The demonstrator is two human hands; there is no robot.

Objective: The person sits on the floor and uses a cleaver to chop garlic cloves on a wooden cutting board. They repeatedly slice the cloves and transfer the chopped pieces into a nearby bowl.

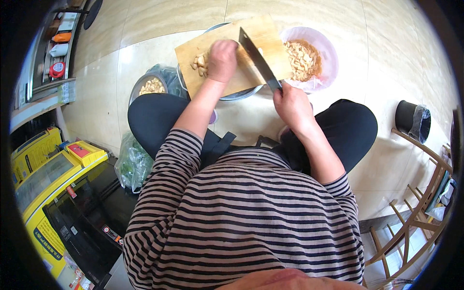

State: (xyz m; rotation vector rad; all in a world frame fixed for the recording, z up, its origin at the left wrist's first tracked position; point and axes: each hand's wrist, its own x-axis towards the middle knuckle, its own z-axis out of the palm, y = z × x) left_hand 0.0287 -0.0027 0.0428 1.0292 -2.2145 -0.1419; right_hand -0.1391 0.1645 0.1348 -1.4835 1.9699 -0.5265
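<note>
My right hand (293, 105) grips the handle of a kitchen cleaver (259, 58). Its long blade slants up and left over a wooden cutting board (253, 27). My left hand (223, 59) rests over the board, left of the blade, with fingers curled down; whether something is under them is hidden. Beside it, on the board's left part, lies a small heap of pale food pieces (199, 64) resembling peeled garlic cloves. The board lies tilted across a round metal basin (241, 96). At right, a translucent pinkish plastic basin (330, 69) holds many cut pale pieces (302, 59).
A metal bowl (135, 87) of whole pale pieces stands by my left knee. Nearby is a clear plastic bag of greens (134, 163). Yellow-and-black cabinets (50, 177) line the left. At right stand a black bin (407, 117) and a wooden rack (417, 214).
</note>
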